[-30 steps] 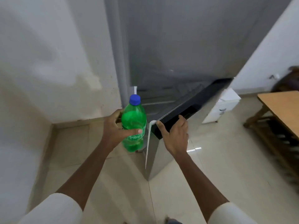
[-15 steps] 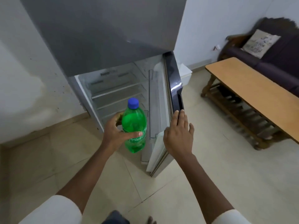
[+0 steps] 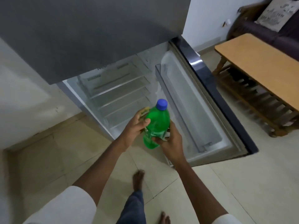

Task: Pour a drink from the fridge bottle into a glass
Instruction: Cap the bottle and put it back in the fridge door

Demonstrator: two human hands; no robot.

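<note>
A green plastic bottle (image 3: 157, 125) with a blue cap stands upright in front of the open fridge (image 3: 116, 94). My left hand (image 3: 135, 128) wraps its upper body from the left. From the right and below, my right hand (image 3: 169, 139) grips the bottle's lower part at the label. The fridge's lower door (image 3: 208, 101) is swung wide open to the right, its white shelves bare. No glass is in view.
A wooden low table (image 3: 258, 65) stands at the right, with a dark sofa and cushion (image 3: 273, 12) behind it. The grey upper fridge door (image 3: 97, 34) hangs above the opening. My bare feet (image 3: 138, 177) are on the tiled floor below the bottle.
The lower fridge door has swung from nearly closed to wide open. My right hand has left the door's edge and now grips the bottle's lower part. The left hand kept holding the bottle.
</note>
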